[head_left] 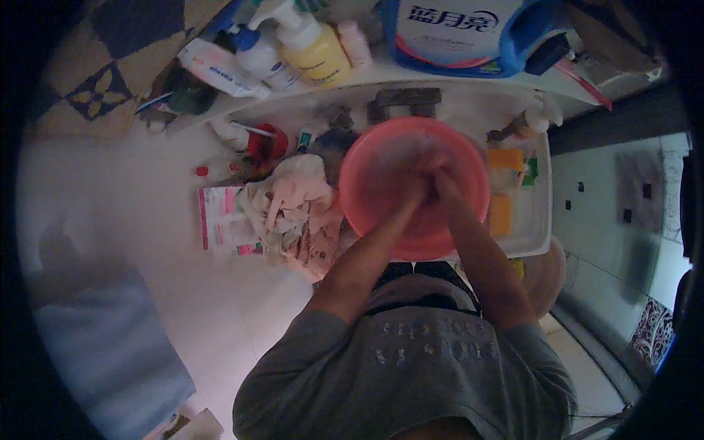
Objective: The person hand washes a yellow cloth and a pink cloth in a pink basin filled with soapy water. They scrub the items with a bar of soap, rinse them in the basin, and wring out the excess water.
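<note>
A round pink plastic basin [360, 181] sits in front of me, with both my forearms reaching down into it. Inside, my left hand [422, 186] and my right hand [440, 169] are close together near the middle. The fingers are blurred, so whether they grip anything is unclear. Cloudy, pale contents [401, 148] show in the far part of the basin; I cannot tell exactly what they are. Just left of the basin lies a heap of crumpled cream and pink cloth [300, 203].
A white counter or sink rim [544, 220] shows at right, beside orange-topped items [505, 159]. A shelf [374, 77] beyond holds a yellow pump bottle [319, 60], a white bottle [269, 66] and a blue detergent jug [451, 38]. A red container [269, 143] and a pink-and-white packet [220, 217] are left.
</note>
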The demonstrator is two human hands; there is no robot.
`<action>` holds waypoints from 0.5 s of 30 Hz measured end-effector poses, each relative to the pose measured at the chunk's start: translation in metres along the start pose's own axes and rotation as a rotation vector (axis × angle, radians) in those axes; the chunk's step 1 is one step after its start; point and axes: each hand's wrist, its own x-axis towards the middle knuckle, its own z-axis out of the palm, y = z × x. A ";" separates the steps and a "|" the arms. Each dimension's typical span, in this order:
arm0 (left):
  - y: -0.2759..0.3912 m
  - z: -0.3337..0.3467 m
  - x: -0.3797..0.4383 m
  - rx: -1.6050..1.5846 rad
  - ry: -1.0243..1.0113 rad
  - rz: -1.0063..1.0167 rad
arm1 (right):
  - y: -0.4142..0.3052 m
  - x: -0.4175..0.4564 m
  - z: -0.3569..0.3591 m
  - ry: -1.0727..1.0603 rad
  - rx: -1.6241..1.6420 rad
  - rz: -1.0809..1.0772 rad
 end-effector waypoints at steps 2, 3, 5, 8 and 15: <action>-0.029 0.020 -0.003 -0.022 0.079 0.232 | 0.005 0.020 -0.009 0.067 0.100 -0.029; -0.017 0.019 -0.009 0.174 0.150 0.317 | 0.003 0.028 -0.021 0.060 0.170 -0.033; 0.045 0.021 -0.027 0.555 0.271 0.501 | -0.005 0.034 -0.045 0.049 0.288 -0.024; 0.077 0.008 -0.043 0.503 -0.165 0.156 | -0.002 0.025 -0.030 0.017 0.323 0.077; 0.059 0.007 -0.019 0.259 0.185 -0.011 | 0.014 0.024 -0.014 0.027 0.119 0.101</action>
